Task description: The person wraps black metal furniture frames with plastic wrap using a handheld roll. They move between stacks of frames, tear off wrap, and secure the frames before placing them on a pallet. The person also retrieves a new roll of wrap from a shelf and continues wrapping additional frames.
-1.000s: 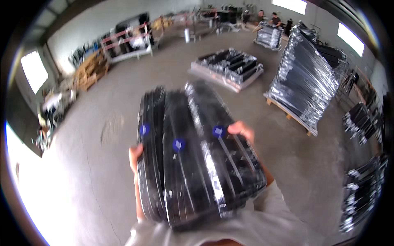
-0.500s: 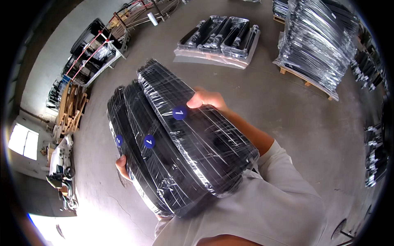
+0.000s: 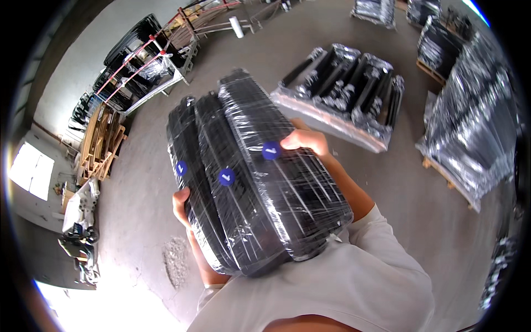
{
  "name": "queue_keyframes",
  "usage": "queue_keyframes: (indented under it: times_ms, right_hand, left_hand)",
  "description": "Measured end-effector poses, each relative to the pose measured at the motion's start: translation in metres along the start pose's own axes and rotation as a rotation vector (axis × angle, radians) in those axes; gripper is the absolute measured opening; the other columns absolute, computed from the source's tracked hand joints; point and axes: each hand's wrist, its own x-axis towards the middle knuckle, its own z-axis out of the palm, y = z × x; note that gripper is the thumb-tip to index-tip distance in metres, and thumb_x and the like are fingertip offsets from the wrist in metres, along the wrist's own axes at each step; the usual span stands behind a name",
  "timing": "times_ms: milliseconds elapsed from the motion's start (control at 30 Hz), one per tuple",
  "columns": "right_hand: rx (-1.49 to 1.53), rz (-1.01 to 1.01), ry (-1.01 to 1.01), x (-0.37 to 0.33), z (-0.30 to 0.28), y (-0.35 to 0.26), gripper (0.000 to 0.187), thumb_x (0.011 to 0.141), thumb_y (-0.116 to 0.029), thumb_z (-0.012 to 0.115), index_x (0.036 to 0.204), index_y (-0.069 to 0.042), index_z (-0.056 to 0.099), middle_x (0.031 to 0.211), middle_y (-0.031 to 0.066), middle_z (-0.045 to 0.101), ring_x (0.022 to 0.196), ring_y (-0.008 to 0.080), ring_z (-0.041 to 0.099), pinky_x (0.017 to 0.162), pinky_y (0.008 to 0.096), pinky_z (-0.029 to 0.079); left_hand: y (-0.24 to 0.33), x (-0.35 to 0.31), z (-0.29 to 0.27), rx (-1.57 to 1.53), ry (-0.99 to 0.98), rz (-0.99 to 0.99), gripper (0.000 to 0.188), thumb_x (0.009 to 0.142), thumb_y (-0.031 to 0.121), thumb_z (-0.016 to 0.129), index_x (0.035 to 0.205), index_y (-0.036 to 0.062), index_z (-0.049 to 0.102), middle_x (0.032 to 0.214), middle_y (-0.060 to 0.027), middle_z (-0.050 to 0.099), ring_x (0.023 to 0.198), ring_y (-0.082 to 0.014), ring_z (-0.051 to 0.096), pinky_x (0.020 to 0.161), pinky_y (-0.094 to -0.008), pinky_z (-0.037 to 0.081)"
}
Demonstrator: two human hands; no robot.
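Note:
Three long black packages wrapped in clear film are clasped side by side against my front: a left one (image 3: pixel 191 177), a middle one (image 3: pixel 246 227) and a right one (image 3: pixel 304 193). Each bears a round blue sticker. My left hand (image 3: pixel 181 208) grips the outer side of the left package, its thumb showing and the other fingers hidden. Around the far right side of the bundle wraps my right hand (image 3: pixel 307 139), with the thumb on top of the right package beside its sticker. What the packages contain cannot be made out.
A low pallet load of film-wrapped black parts (image 3: pixel 348 88) lies ahead on the right. Farther right stands a tall wrapped stack (image 3: pixel 470 122) on a wooden pallet. Along the left wall are wooden pallets (image 3: pixel 99 138) and a red-and-white rack (image 3: pixel 146 83). Grey concrete floor (image 3: pixel 144 182) surrounds me.
The low load and the tall stack have shifted right in view, and the low load looks larger. The bundle, still in both hands, sits slightly higher and farther right. More of my left forearm shows.

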Motion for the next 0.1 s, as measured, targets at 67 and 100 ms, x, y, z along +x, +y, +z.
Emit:
queue_keyframes:
  times_ms: [67, 100]
  right_hand:
    - [0.226, 0.037, -0.424, 0.081, -0.007, -0.015, 0.043, 0.068, -0.011, 0.055, 0.108, 0.006, 0.052, 0.104, 0.0143, 0.058, 0.096, 0.0195, 0.057, 0.088, 0.0281, 0.042]
    - [0.196, 0.022, -0.42, 0.123, -0.009, -0.018, 0.043, 0.068, -0.011, 0.055, 0.108, 0.006, 0.052, 0.104, 0.0143, 0.058, 0.096, 0.0195, 0.057, 0.088, 0.0281, 0.042]
  left_hand:
    - [0.033, 0.068, -0.042, 0.002, 0.101, 0.042, 0.064, 0.068, 0.026, 0.056, 0.122, -0.004, 0.038, 0.114, -0.0206, 0.051, 0.097, -0.0322, 0.055, 0.084, -0.0438, 0.046]
    - [0.038, 0.121, -0.073, 0.119, 0.132, 0.173, 0.065, 0.07, 0.025, 0.053, 0.125, -0.0033, 0.034, 0.116, -0.0185, 0.05, 0.097, -0.0323, 0.055, 0.087, -0.0447, 0.044]
